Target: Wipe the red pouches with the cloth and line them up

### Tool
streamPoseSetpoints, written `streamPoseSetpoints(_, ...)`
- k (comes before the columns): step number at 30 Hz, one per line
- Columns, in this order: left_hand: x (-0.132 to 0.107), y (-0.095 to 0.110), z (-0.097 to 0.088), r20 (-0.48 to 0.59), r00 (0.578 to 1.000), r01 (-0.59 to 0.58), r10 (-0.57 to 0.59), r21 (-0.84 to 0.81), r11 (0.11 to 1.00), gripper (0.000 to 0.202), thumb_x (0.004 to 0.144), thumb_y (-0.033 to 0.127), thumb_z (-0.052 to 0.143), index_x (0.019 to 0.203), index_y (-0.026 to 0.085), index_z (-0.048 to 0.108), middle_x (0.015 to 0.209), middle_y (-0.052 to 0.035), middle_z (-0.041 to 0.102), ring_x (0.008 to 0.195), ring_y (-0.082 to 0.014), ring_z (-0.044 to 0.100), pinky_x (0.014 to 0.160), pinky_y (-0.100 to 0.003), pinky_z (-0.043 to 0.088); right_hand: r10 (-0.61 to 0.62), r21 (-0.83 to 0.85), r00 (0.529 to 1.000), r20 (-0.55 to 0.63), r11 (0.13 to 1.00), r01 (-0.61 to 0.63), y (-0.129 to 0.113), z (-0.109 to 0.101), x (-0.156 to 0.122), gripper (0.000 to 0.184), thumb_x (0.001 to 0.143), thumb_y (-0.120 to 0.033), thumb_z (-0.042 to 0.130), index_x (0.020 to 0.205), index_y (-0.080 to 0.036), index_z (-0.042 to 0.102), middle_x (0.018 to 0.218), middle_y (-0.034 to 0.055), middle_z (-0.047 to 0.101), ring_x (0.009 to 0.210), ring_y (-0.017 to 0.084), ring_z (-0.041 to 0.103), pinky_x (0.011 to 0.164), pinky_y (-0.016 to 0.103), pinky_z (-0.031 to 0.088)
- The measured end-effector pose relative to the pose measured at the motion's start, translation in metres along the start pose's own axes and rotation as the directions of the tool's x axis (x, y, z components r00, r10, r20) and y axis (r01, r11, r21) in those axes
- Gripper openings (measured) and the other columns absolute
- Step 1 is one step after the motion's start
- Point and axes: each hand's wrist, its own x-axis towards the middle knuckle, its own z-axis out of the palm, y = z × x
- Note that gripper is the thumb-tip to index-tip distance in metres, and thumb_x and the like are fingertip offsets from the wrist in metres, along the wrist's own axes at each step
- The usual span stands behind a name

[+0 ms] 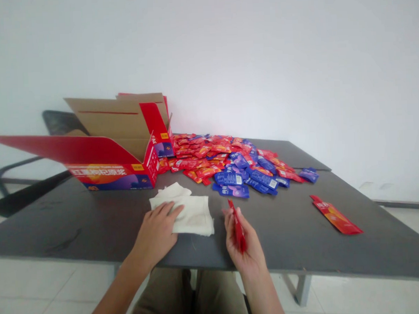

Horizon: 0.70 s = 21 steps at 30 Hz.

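Observation:
My left hand (156,232) lies flat on the edge of a white folded cloth (191,212) on the dark grey table (76,223), fingers stretched over it. My right hand (244,246) holds a red sachet (237,225) edge-on, just right of the cloth near the table's front edge. Behind them lies a heap of red and blue sachets (227,163) spread across the middle of the table.
An open red cardboard box (121,151) with raised flaps stands at the back left. A single red sachet (335,215) lies apart at the right. A dark chair (57,122) stands behind the box against a white wall. My knees show under the table.

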Motion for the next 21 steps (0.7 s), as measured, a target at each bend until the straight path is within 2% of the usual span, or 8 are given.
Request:
streamPoseSetpoints(2, 0.002, 0.001, -0.004, 0.034, 0.999, 0.020, -0.022, 0.035, 0.999, 0.065, 0.068, -0.001, 0.047, 0.130, 0.017, 0.054, 0.126, -0.0142, 0.060, 0.113, -0.0287, 0.059, 0.092, -0.041, 0.046, -0.076, -0.116, 0.997, -0.016, 0.991, 0.074, 0.002, -0.003, 0.001, 0.018, 0.081, -0.004, 0.062, 0.098, -0.007, 0.066, 0.087, 0.0095, 0.072, 0.073, 0.012, 0.071, 0.066, 0.017, 0.059)
streamPoseSetpoints(5, 0.008, 0.002, -0.010, 0.085, 0.993, 0.068, -0.079, 0.125, 0.990, 0.061, 0.071, -0.002, 0.043, 0.129, 0.016, 0.054, 0.110, -0.0131, 0.066, 0.092, -0.0257, 0.066, 0.081, -0.037, 0.050, -0.121, -0.320, 0.990, 0.076, 0.937, 0.139, 0.007, -0.006, 0.002, 0.030, 0.076, -0.007, 0.067, 0.106, -0.010, 0.065, 0.087, 0.0080, 0.074, 0.072, 0.017, 0.071, 0.068, 0.027, 0.061)
streamPoseSetpoints(7, 0.012, 0.000, -0.012, 0.086, 0.992, 0.082, -0.094, 0.140, 0.987, 0.057, 0.073, 0.000, 0.042, 0.125, 0.017, 0.057, 0.105, -0.0119, 0.067, 0.089, -0.0259, 0.067, 0.077, -0.035, 0.051, -0.136, -0.402, 0.984, 0.112, 0.900, 0.170, 0.011, -0.007, 0.003, 0.035, 0.074, -0.011, 0.068, 0.109, -0.010, 0.064, 0.085, 0.0090, 0.074, 0.071, 0.020, 0.072, 0.069, 0.032, 0.061)
streamPoseSetpoints(9, 0.016, -0.005, -0.014, 0.059, 0.995, 0.074, -0.079, 0.083, 0.994, 0.054, 0.071, 0.003, 0.045, 0.121, 0.018, 0.059, 0.105, -0.0112, 0.067, 0.093, -0.0267, 0.066, 0.079, -0.034, 0.051, -0.153, -0.452, 0.982, 0.108, 0.872, 0.185, 0.014, -0.006, 0.002, 0.039, 0.072, -0.013, 0.069, 0.111, -0.009, 0.063, 0.085, 0.0103, 0.075, 0.071, 0.022, 0.072, 0.067, 0.034, 0.060)
streamPoseSetpoints(12, 0.023, -0.016, -0.022, -0.029, 0.998, 0.050, -0.054, -0.132, 0.990, 0.046, 0.071, 0.009, 0.049, 0.113, 0.019, 0.063, 0.109, -0.0084, 0.069, 0.098, -0.0251, 0.066, 0.086, -0.033, 0.049, -0.195, -0.496, 0.979, 0.063, 0.845, 0.201, 0.018, -0.007, -0.002, 0.044, 0.068, -0.013, 0.068, 0.111, -0.011, 0.061, 0.089, 0.0104, 0.075, 0.071, 0.024, 0.072, 0.062, 0.034, 0.059)
streamPoseSetpoints(15, 0.035, -0.030, -0.040, -0.129, 0.984, 0.068, -0.126, -0.382, 0.922, 0.035, 0.073, 0.017, 0.051, 0.105, 0.019, 0.067, 0.102, -0.0051, 0.072, 0.092, -0.0232, 0.067, 0.084, -0.032, 0.049, -0.194, -0.503, 0.981, 0.020, 0.846, 0.177, 0.023, -0.013, -0.009, 0.042, 0.066, -0.015, 0.068, 0.108, -0.012, 0.060, 0.093, 0.0123, 0.075, 0.070, 0.024, 0.072, 0.061, 0.035, 0.058)
streamPoseSetpoints(18, 0.050, -0.039, -0.062, -0.201, 0.948, 0.067, -0.245, -0.629, 0.774, 0.030, 0.072, 0.024, 0.054, 0.097, 0.016, 0.069, 0.092, -0.0048, 0.074, 0.085, -0.0228, 0.067, 0.077, -0.032, 0.051, -0.102, -0.491, 0.995, -0.005, 0.867, 0.086, 0.032, -0.018, -0.017, 0.037, 0.067, -0.018, 0.066, 0.103, -0.012, 0.060, 0.093, 0.0129, 0.074, 0.070, 0.025, 0.071, 0.065, 0.037, 0.057)
streamPoseSetpoints(21, 0.056, -0.027, -0.082, -0.253, 0.931, -0.051, -0.261, -0.802, 0.595, 0.028, 0.072, 0.028, 0.060, 0.095, 0.016, 0.068, 0.092, -0.0044, 0.074, 0.082, -0.0222, 0.067, 0.074, -0.030, 0.053, -0.003, -0.463, 1.000, 0.017, 0.886, 0.011, 0.044, -0.019, -0.016, 0.029, 0.075, -0.022, 0.062, 0.102, -0.011, 0.061, 0.091, 0.0126, 0.074, 0.069, 0.023, 0.070, 0.067, 0.037, 0.057)
